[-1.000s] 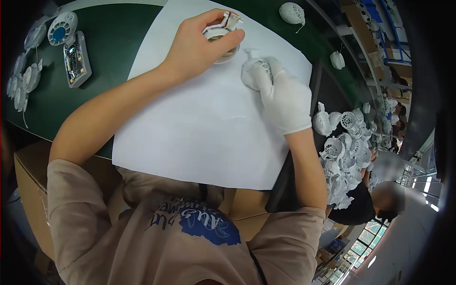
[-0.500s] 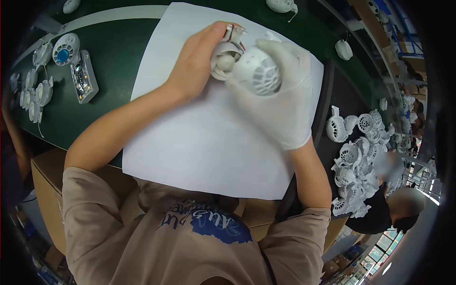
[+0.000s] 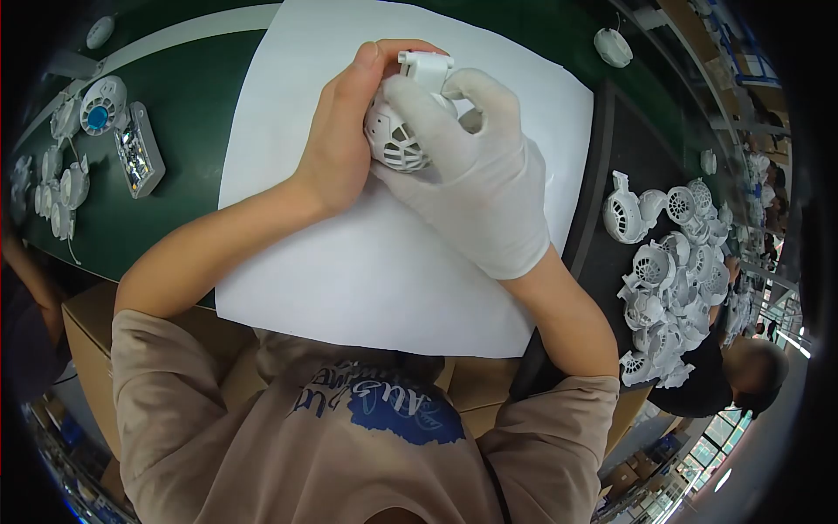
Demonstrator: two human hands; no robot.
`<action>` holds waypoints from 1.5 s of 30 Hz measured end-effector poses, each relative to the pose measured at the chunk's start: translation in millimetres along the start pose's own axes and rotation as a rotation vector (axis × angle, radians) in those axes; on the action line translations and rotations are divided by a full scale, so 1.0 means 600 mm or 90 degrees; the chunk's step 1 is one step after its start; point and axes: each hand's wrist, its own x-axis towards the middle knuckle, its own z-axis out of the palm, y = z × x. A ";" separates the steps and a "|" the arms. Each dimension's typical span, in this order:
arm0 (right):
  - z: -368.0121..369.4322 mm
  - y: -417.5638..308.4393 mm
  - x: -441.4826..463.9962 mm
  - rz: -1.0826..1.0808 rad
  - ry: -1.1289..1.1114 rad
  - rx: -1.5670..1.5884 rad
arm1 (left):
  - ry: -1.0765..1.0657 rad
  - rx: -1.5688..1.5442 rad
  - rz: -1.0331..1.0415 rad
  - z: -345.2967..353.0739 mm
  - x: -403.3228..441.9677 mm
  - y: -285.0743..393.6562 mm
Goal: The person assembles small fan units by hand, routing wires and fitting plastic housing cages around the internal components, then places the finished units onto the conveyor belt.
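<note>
My bare left hand [image 3: 342,131] is wrapped round the left side of a white round housing [image 3: 397,144] with a slotted grille. My right hand [image 3: 480,166], in a white glove, grips the same housing from the right, with fingers over its top and side. A white bracket [image 3: 425,66] sticks up at the housing's far end, between the hands. Both hands are above the large white sheet [image 3: 375,262]. The inside of the housing is hidden by the grille and my fingers.
A heap of white grille shells [image 3: 668,288] lies on the dark tray [image 3: 602,166] at the right. On the green table [image 3: 192,79], at the left, are a small device with a circuit board [image 3: 140,150], a round part with a blue centre [image 3: 103,106] and several white discs. Another person [image 3: 733,375] is at the right.
My right hand has lifted the grille shell from the sheet and moved it left onto the part in my left hand. The two pieces are now together between both hands.
</note>
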 end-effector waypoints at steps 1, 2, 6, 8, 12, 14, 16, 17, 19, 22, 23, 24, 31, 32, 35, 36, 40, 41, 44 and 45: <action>0.000 -0.001 -0.001 0.001 0.000 0.001 | -0.002 0.011 0.009 0.000 0.000 0.001; 0.000 -0.003 -0.002 0.000 0.007 -0.005 | -0.004 0.022 0.017 0.001 -0.001 0.001; 0.005 -0.001 -0.004 -0.014 0.021 -0.009 | 0.008 0.013 0.036 -0.002 -0.004 -0.009; 0.012 0.008 -0.001 -0.037 0.022 -0.003 | -0.002 0.043 0.039 -0.013 0.006 -0.014; 0.006 0.046 0.008 0.077 0.001 0.165 | -0.063 0.147 0.043 -0.039 0.021 -0.011; 0.001 0.054 0.007 0.073 -0.033 0.146 | -0.137 0.232 0.032 -0.050 0.023 -0.004; 0.001 0.056 0.007 0.063 -0.098 0.109 | -0.117 0.262 0.043 -0.058 0.020 -0.004; 0.002 0.054 0.006 0.063 -0.100 0.111 | -0.099 0.290 0.054 -0.061 0.017 -0.005; 0.004 0.049 0.006 0.053 -0.074 0.131 | -0.082 0.318 0.066 -0.054 0.016 -0.008; 0.006 0.045 0.000 0.050 -0.059 0.142 | -0.022 0.467 0.421 -0.018 0.014 -0.022; 0.007 0.043 -0.001 0.045 -0.052 0.147 | -0.023 0.467 0.419 -0.019 0.014 -0.024; 0.008 0.042 -0.002 0.039 -0.043 0.151 | -0.034 0.469 0.433 -0.022 0.018 -0.025; -0.008 0.015 0.000 0.224 -0.095 0.289 | -0.083 0.310 0.144 -0.050 0.021 -0.005; -0.006 0.012 0.003 0.287 -0.102 0.375 | -0.071 0.283 0.072 -0.051 0.021 0.001; -0.009 0.021 0.004 0.287 -0.178 0.404 | -0.049 0.224 -0.073 -0.054 0.020 0.012; -0.011 0.024 0.003 0.291 -0.216 0.414 | -0.051 0.195 -0.104 -0.055 0.020 0.012; -0.010 0.020 0.000 0.295 -0.183 0.462 | -0.063 0.152 -0.135 -0.055 0.013 0.001; -0.009 0.022 -0.002 0.300 -0.180 0.461 | -0.062 0.174 -0.102 -0.055 0.009 -0.002; -0.002 0.032 0.000 0.226 -0.178 0.437 | -0.067 0.217 -0.021 -0.056 0.014 -0.005; 0.000 0.036 0.003 0.226 -0.177 0.438 | -0.074 0.238 0.027 -0.057 0.019 -0.005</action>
